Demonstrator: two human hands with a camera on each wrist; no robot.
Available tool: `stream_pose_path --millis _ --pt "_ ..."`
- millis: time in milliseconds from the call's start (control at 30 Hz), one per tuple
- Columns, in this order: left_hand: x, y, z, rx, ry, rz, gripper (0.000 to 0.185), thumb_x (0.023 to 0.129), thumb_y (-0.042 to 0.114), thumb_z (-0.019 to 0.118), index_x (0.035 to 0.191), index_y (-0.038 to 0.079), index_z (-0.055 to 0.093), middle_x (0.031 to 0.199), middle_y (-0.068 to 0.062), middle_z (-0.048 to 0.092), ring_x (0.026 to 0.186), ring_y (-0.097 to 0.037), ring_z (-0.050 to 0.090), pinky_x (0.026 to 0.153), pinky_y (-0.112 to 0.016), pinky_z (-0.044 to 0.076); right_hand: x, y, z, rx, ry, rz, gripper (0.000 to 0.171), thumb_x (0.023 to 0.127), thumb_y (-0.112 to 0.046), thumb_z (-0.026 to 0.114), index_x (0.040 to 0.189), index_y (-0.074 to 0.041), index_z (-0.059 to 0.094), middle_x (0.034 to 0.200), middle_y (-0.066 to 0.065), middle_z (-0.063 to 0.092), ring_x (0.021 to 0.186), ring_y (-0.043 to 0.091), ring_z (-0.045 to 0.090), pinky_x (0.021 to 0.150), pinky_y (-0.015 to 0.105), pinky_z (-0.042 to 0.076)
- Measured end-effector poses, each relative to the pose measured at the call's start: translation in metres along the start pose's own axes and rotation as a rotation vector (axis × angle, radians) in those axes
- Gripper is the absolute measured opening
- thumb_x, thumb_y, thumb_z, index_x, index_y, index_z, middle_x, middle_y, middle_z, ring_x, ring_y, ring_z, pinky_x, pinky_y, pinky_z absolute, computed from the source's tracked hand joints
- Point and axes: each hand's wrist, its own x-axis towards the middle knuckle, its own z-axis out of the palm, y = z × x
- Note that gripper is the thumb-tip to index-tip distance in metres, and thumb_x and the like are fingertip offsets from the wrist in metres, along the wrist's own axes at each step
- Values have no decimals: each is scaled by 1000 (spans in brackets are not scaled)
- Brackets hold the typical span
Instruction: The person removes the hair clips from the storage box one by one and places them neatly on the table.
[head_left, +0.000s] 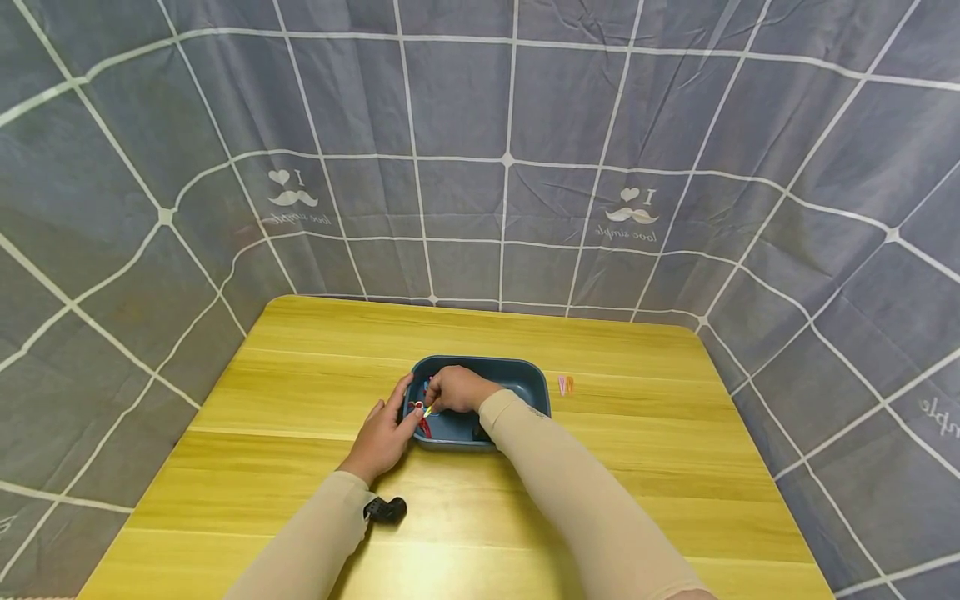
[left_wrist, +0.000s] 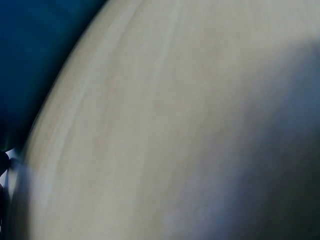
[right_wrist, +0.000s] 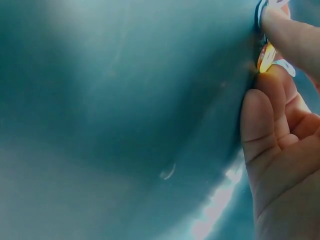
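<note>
The dark blue tray sits on the table with several small coloured clips at its left end, among them a red clip. My right hand reaches down into the tray, fingers bent, and pinches a small yellow clip at the fingertips. My left hand rests at the tray's left rim, its fingers straight along the outside and its thumb over the edge near the yellow clip. In the left wrist view, blur covers most of the scene beside the tray wall.
A pink clip and an orange clip lie side by side on the wooden table, right of the tray. A black camera is strapped to the left wrist. A grey checked curtain surrounds the table's back and sides.
</note>
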Motion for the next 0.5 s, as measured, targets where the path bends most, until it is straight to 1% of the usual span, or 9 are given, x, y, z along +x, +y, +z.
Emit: stream_pose_path --millis 167,233,300,367,500 --pt "1 0 0 -7 0 -1 67 110 54 47 169 39 18 162 -19 47 155 -57 24 127 -72 19 0 1 0 -36 -1 -8 5 96 -16 79 99 -17 83 98 -7 78 79 2 59 80 18 54" --pt "1 0 1 -8 3 1 67 110 53 47 169 39 18 162 -19 48 155 -56 25 127 -72 20 0 1 -1 -42 0 -15 3 95 -16 79 95 -17 82 94 -7 76 76 3 56 76 18 52" --pt "1 0 1 -6 6 5 67 110 51 48 169 39 19 161 -19 49 155 -55 26 127 -71 19 -1 1 -3 -39 4 -21 5 95 -16 79 91 -17 80 89 -9 73 74 3 55 73 17 50" --pt "1 0 0 -3 10 10 66 110 48 48 169 38 19 160 -19 50 155 -54 30 129 -69 18 -1 1 -4 -38 5 -23 9 96 -17 78 87 -18 78 84 -10 68 71 4 52 70 17 47" --pt "0 2 0 -13 6 26 67 111 43 50 169 34 20 158 -20 52 149 -49 43 132 -63 15 -4 2 -5 -16 5 -9 16 97 -17 77 82 -18 73 79 -11 62 68 5 50 67 18 44"
